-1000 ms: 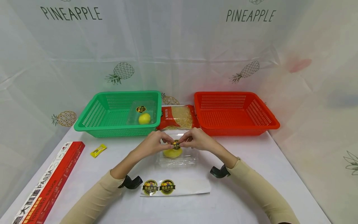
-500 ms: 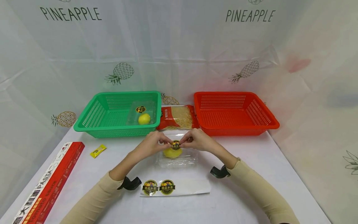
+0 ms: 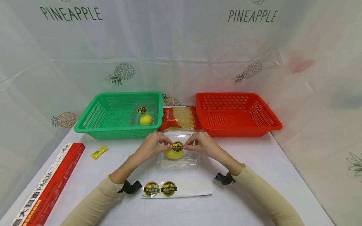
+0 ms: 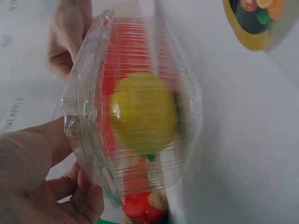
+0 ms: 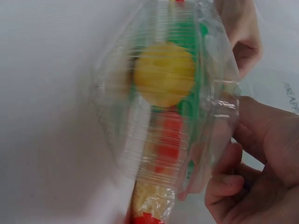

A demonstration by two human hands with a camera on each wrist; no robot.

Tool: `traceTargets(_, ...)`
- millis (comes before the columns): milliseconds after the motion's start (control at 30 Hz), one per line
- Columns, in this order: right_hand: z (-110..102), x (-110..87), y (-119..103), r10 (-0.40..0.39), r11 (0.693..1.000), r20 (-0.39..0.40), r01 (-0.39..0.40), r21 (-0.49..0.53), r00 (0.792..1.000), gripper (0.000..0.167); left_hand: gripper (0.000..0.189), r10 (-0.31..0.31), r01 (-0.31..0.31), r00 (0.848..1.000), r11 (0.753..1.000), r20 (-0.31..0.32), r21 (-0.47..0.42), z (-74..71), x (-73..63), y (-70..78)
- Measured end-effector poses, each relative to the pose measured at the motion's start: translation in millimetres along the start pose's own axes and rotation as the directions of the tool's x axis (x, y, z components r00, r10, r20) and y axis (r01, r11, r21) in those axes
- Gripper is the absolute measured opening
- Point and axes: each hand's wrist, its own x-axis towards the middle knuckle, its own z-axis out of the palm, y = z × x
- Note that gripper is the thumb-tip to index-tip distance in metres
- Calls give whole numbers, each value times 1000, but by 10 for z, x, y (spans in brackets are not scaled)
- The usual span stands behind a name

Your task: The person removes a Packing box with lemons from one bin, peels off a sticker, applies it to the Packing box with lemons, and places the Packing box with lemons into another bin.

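A clear plastic clamshell box (image 3: 188,161) lies on the table in the middle of the head view, with a yellow lemon (image 3: 173,154) inside. A round black and gold sticker (image 3: 178,146) is at its lid, over the lemon. My left hand (image 3: 152,146) pinches the sticker's left edge between thumb and forefinger. At the opposite edge, the right hand (image 3: 204,145) pinches it the same way. Both wrist views show the box from the side, the lemon (image 4: 142,113) visible through its ribbed wall and fingers close against the lid.
Closer to the person lies a white backing strip (image 3: 195,189) with two more stickers. Behind the box are a green basket (image 3: 118,133) holding another boxed lemon, a noodle bag (image 3: 182,117) and a red basket (image 3: 237,128). Leftward lie a yellow packet (image 3: 99,152) and a long pasta box (image 3: 53,182).
The right hand has shifted slightly right and its forearm outward; the left has drawn slightly left. More of the sticker shows between the fingertips. The box has stayed in place.
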Motion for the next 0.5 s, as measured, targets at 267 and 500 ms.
traceTargets(267,81,39,13,18,1000,-50,-18,12,999,4,15,-43,41,998,998,-46,-45,27,-22,-36)
traceTargets(500,105,40,38,40,999,-59,-40,4,997,7,25,-33,30,997,999,-69,-39,27,-5,-86)
